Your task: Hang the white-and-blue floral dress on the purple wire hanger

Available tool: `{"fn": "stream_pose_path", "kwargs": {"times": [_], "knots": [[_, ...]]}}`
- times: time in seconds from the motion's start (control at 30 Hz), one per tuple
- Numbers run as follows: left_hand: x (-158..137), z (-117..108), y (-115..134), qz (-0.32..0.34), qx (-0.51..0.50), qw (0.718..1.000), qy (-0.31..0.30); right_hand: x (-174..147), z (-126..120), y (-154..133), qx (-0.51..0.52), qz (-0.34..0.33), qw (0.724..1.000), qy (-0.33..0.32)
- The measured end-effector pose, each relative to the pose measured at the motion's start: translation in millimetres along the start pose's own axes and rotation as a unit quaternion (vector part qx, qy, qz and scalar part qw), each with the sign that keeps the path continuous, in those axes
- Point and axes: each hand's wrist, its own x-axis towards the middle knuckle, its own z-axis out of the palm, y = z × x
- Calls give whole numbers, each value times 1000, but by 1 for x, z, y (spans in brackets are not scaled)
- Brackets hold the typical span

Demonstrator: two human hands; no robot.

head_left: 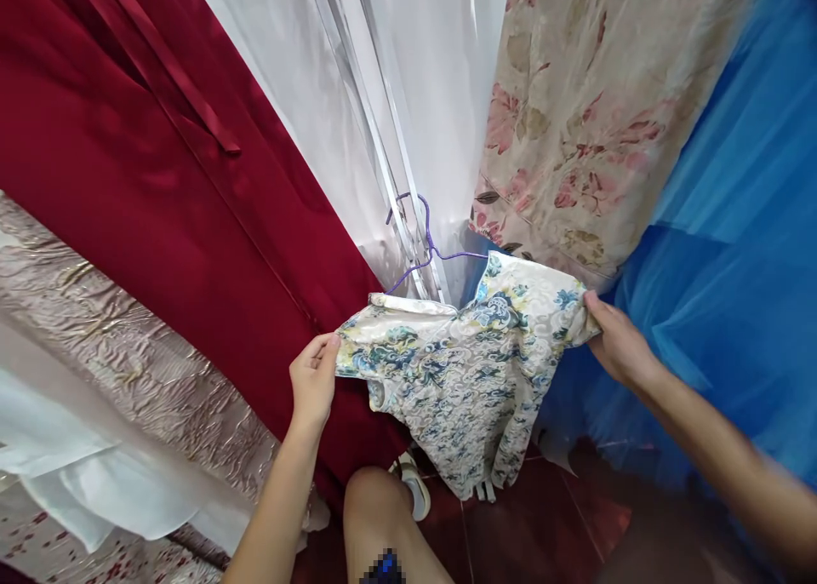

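A short cream dress [456,371] with blue and yellow floral patterning hangs on a purple wire hanger [430,242] in front of me. My left hand [314,378] pinches the edge of its left shoulder between thumb and fingers. At the opposite shoulder edge, my right hand [616,333] is closed on the cloth, the thumb showing on top and the fingers partly behind. Between the two hands the garment is spread wide. The hanger's hook shows above the neckline, close to white ribbon-like strips [383,124]; whether it is hooked on anything I cannot tell.
A long dark red gown [210,201] hangs at the left, beside textured beige fabric [121,337]. White cloth [281,48] hangs behind, with a pink-flowered beige dress [574,133] and blue tulle [721,312] at the right. Below are my knee [379,507] and a dark red tiled floor [542,533].
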Motion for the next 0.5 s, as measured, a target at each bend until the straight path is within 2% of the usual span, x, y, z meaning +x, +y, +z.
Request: {"fn": "stream_pose_path", "kwargs": {"times": [0.17,0.27,0.4,0.5], "knots": [[-16,-1,17,21,-61,997,43,11,0,-22,-52,-92,994,37],[-19,3,38,19,-65,997,41,19,2,-35,-43,-96,992,71],[-12,17,69,54,-42,997,46,23,4,-54,-35,-98,989,105],[-7,27,86,91,11,995,32,15,-4,-61,-117,-116,976,139]]}}
